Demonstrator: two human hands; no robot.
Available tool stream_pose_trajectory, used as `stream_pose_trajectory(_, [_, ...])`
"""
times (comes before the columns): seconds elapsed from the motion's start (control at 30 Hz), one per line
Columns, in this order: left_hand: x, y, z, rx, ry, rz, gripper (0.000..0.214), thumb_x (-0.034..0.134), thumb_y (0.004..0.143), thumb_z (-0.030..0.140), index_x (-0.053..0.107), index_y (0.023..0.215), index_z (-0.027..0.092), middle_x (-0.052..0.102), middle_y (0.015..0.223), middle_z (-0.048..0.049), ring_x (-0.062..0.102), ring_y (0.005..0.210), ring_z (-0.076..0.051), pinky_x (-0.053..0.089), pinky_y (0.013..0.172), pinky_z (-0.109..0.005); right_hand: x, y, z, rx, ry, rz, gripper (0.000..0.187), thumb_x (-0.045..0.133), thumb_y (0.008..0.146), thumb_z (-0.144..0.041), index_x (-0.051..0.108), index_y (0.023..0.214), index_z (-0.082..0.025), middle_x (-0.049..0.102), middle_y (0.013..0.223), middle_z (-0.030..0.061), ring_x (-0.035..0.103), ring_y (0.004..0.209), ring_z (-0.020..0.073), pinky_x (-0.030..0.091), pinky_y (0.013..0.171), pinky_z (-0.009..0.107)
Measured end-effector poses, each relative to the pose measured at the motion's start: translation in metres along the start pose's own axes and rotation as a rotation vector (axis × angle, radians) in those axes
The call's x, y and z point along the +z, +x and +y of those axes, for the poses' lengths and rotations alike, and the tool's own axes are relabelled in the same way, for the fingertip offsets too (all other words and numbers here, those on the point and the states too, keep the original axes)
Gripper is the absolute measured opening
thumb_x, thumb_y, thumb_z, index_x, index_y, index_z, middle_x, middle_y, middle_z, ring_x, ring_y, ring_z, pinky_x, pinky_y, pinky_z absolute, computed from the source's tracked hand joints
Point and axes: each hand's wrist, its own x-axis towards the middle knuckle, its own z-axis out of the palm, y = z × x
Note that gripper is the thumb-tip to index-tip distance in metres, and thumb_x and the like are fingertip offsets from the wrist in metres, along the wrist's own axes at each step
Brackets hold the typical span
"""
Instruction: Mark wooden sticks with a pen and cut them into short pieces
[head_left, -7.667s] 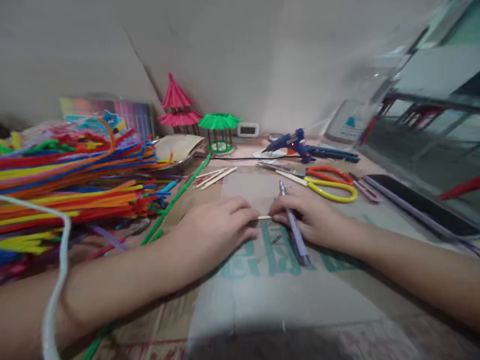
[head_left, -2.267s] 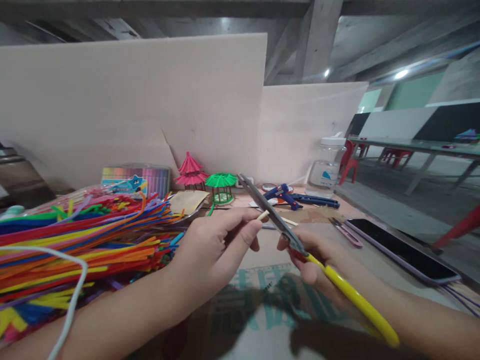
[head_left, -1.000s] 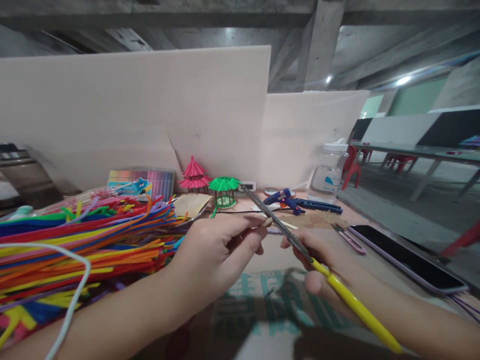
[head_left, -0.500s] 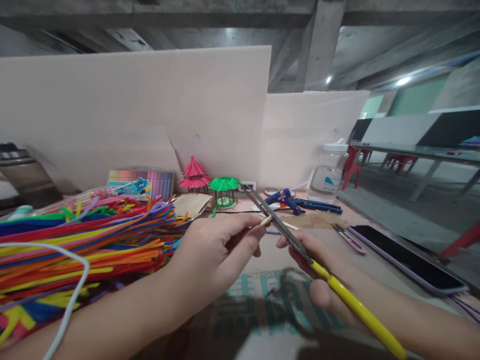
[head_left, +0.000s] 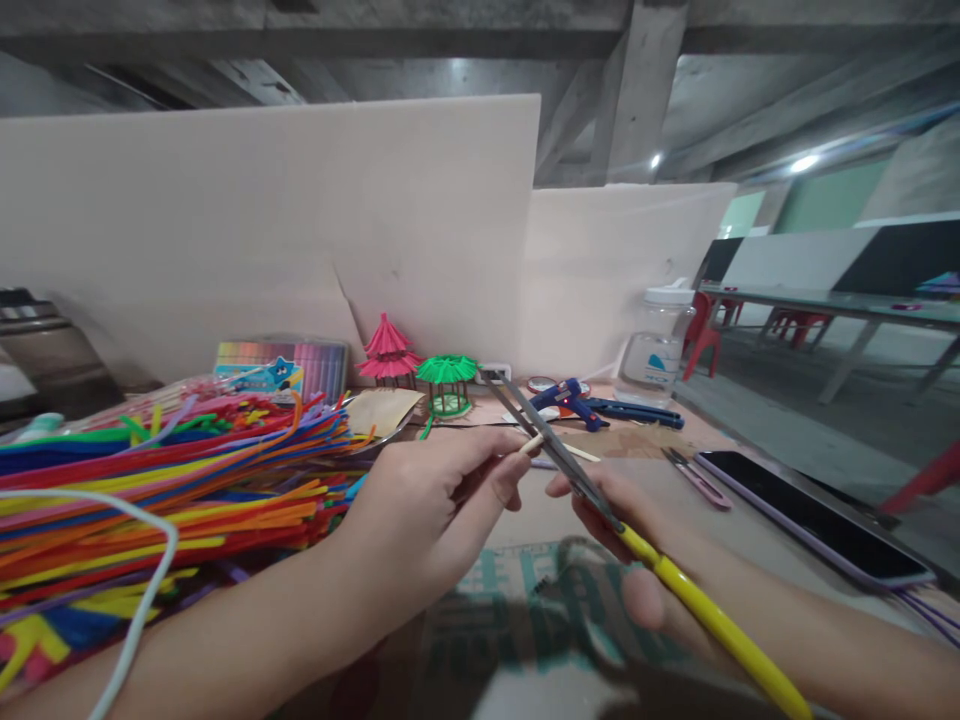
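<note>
Between thumb and fingers, my left hand point(head_left: 442, 505) pinches a thin pale wooden stick point(head_left: 532, 443). Its free end lies at the blades of the scissors point(head_left: 581, 480), which have yellow handles. My right hand point(head_left: 637, 530) is closed around those handles, the blades pointing away and to the left, slightly parted. Beyond my hands stand a small green pavilion model point(head_left: 447, 372) with a round roof on brown posts, and a pink two-tiered model point(head_left: 388, 350) beside it.
Bundles of coloured pipe cleaners point(head_left: 150, 500) cover the left side, with a white cable point(head_left: 161, 540) across them. A marker set point(head_left: 281, 368) stands behind. On the right are a glue gun point(head_left: 570, 400), pliers point(head_left: 637, 411), a pink craft knife point(head_left: 697, 480), a phone point(head_left: 810, 520) and a clear bottle point(head_left: 654, 345).
Both hands hold nearly the same position. The stick and the scissors stay together, with only a very slight shift of the right hand's fingers.
</note>
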Motion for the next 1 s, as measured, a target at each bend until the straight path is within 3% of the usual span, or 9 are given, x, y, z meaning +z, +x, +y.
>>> stream_pose_trajectory(0.17, [-0.0025,0.0003,0.0015,0.023,0.04,0.004,0.02,0.054,0.095,0.016,0.065,0.079,0.017,0.062,0.064,0.0059,0.053,0.055,-0.004,0.039,0.054,-0.013,-0.0032,0.0045,-0.0042,0.017,-0.017,-0.042,0.048,0.068,0.083,-0.047,0.06,0.125,-0.025,0.065,0.083,0.0035,0.062,0.076,0.0235,0.055,0.073,0.036])
stream_pose_trajectory(0.47, [-0.0002,-0.0005,-0.0024,0.072,0.143,0.039,0.016,0.054,0.093,0.016,0.067,0.083,0.016,0.064,0.067,0.0045,0.056,0.058,-0.006,0.041,0.056,-0.014,-0.0045,0.0012,-0.0039,0.055,-0.058,-0.054,0.045,0.064,0.087,-0.047,0.058,0.127,-0.026,0.067,0.103,0.0072,0.061,0.078,0.0227,0.054,0.071,0.036])
stream_pose_trajectory(0.67, [-0.0016,-0.0007,-0.0001,0.107,0.148,0.035,0.021,0.054,0.092,0.013,0.063,0.074,0.017,0.063,0.067,0.0042,0.058,0.061,-0.006,0.042,0.059,-0.015,-0.002,-0.0014,-0.0067,0.091,-0.115,0.02,0.029,0.062,0.088,-0.04,0.063,0.115,-0.029,0.065,0.081,0.0041,0.057,0.069,0.0223,0.051,0.063,0.035])
stream_pose_trajectory(0.77, [-0.0034,-0.0009,0.0025,0.106,0.124,0.022,0.021,0.052,0.094,0.014,0.063,0.076,0.017,0.064,0.068,0.0044,0.059,0.063,-0.006,0.043,0.062,-0.014,-0.002,-0.0017,-0.0034,0.058,-0.123,0.005,0.037,0.063,0.086,-0.04,0.061,0.121,-0.028,0.066,0.083,0.0052,0.057,0.069,0.0223,0.052,0.064,0.035])
stream_pose_trajectory(0.9, [-0.005,-0.0015,0.0034,0.069,0.124,0.0,0.022,0.05,0.096,0.015,0.063,0.077,0.017,0.061,0.063,0.0057,0.056,0.057,-0.006,0.041,0.058,-0.014,-0.0042,-0.0002,-0.0011,-0.003,-0.098,-0.066,0.059,0.069,0.08,-0.041,0.053,0.135,-0.026,0.067,0.103,0.0084,0.062,0.079,0.0245,0.055,0.073,0.037])
stream_pose_trajectory(1.0, [-0.0049,-0.0018,0.0025,0.076,0.153,-0.004,0.022,0.052,0.095,0.015,0.062,0.075,0.017,0.058,0.061,0.0057,0.054,0.055,-0.006,0.04,0.055,-0.015,-0.0053,0.0017,-0.0023,0.006,-0.13,-0.08,0.06,0.069,0.08,-0.043,0.053,0.136,-0.027,0.066,0.107,0.0087,0.062,0.087,0.0269,0.055,0.077,0.04])
